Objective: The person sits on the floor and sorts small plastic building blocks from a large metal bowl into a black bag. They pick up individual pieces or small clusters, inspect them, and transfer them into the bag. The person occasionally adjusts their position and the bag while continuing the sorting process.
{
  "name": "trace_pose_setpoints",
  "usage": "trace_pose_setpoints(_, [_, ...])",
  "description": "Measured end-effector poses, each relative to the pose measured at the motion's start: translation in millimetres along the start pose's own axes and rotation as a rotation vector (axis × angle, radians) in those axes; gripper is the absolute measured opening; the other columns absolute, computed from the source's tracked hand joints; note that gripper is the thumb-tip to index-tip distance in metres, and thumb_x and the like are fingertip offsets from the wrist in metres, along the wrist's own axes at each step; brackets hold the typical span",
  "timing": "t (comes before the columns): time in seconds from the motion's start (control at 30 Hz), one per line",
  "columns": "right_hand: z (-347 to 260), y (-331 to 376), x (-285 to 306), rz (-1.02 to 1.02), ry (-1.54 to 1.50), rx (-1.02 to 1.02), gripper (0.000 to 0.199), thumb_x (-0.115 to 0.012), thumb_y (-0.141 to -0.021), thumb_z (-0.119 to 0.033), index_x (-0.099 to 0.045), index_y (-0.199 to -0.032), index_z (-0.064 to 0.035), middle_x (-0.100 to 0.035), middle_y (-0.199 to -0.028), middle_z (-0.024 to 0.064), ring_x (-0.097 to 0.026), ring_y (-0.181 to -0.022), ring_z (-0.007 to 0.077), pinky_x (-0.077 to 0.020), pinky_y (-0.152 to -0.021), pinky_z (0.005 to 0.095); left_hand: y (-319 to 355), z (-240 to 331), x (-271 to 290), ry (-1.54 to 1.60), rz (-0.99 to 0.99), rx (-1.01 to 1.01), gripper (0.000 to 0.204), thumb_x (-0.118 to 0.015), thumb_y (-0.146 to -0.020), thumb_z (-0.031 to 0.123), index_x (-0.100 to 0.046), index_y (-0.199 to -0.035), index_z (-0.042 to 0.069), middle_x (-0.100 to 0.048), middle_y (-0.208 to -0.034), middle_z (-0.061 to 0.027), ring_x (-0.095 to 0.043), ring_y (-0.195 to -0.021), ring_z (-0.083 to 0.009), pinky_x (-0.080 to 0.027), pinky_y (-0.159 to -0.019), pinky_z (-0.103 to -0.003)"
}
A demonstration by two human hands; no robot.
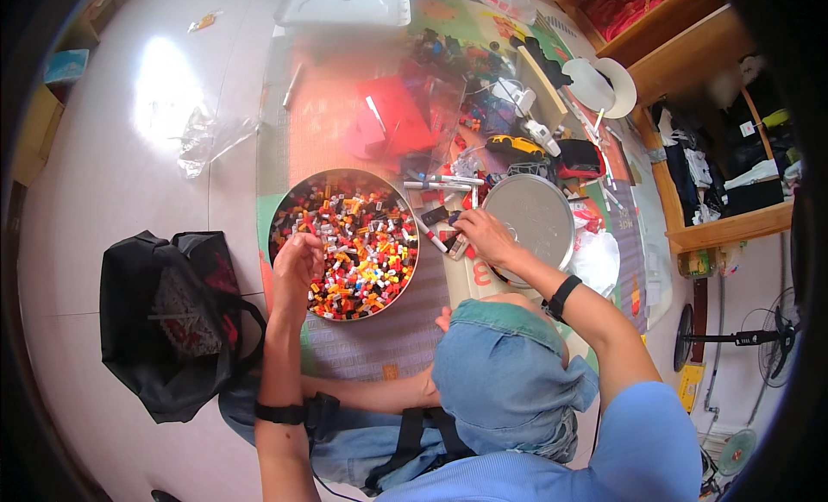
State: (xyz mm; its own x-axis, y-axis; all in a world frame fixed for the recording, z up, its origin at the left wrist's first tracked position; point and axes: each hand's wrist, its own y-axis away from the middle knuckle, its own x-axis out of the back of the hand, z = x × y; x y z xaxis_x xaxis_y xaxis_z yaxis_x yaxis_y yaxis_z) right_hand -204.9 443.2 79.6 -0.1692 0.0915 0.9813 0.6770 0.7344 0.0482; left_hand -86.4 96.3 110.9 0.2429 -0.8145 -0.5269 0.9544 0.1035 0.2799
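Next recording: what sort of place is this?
Most likely a room in a home, judging by the round metal tin of small multicoloured plastic bricks on a colourful patterned floor mat, the yellow-and-black toy car, and the open wooden shelves holding what look like clothes.

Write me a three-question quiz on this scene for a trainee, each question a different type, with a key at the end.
1. True or false: the left hand is over the left side of the round metal tin that holds small multicoloured plastic bricks.

2. Where does the black fabric bag lie?
A) On a wooden shelf
B) On the pale tiled floor, left of the tin
C) On top of the bricks

3. Which of the two hands is nearer to the round grey lid?

Key:
1. True.
2. B.
3. The right hand; its fingers are just left of the lid.
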Motion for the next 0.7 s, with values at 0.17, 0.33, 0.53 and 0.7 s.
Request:
trace_pose_setpoints(0.17, [24,-37,-1,0.113,0.105,-0.119,0.029,-0.049,-0.075,-0.005,-0.055,-0.102,-0.0107,-0.057,-0.086,0.0096,-0.058,-0.084,0.0264,-0.0482,-0.066,0.0365,-2,-7,-6,-0.029,-0.024,0.027,0.027,-0.042,-0.089,0.032,-0.051,-0.084,0.008,-0.049,-0.066,0.0001,-0.043,-0.056,-0.0072,-0.033,-0.052,-0.020])
trace_pose_setpoints(0.33, [36,-60,3,0.188,0.255,-0.052,0.018,-0.052,-0.074,-0.008,-0.059,-0.090,-0.0122,-0.058,-0.079,0.0058,-0.059,-0.077,0.0230,-0.0487,-0.060,0.0341,-4,-8,-2,-0.021,-0.001,0.052,0.027,-0.042,-0.089,0.033,-0.051,-0.084,0.008,-0.050,-0.066,0.0001,-0.043,-0.057,-0.0072,-0.033,-0.052,-0.020])
trace_pose_setpoints(0.53, [62,-42,41,0.739,-0.490,-0.515,0.013,-0.061,-0.076,-0.014,-0.056,-0.084,-0.0060,-0.058,-0.074,0.0041,-0.058,-0.068,0.0151,-0.0459,-0.057,0.0272,-6,-7,-5,-0.033,-0.006,0.050,0.027,-0.043,-0.088,0.033,-0.051,-0.083,0.007,-0.050,-0.066,0.0000,-0.043,-0.057,-0.0072,-0.033,-0.053,-0.021])
trace_pose_setpoints(0.7, [7,-38,91,0.565,-1.289,-0.557,0.016,-0.056,-0.084,-0.018,-0.053,-0.089,-0.0034,-0.060,-0.075,0.0038,-0.060,-0.069,0.0114,-0.0504,-0.060,0.0241,-3,-9,-14,-0.057,-0.103,0.088,0.030,-0.043,-0.088,0.034,-0.052,-0.085,0.006,-0.051,-0.069,-0.0002,-0.042,-0.058,-0.0071,-0.033,-0.054,-0.021])
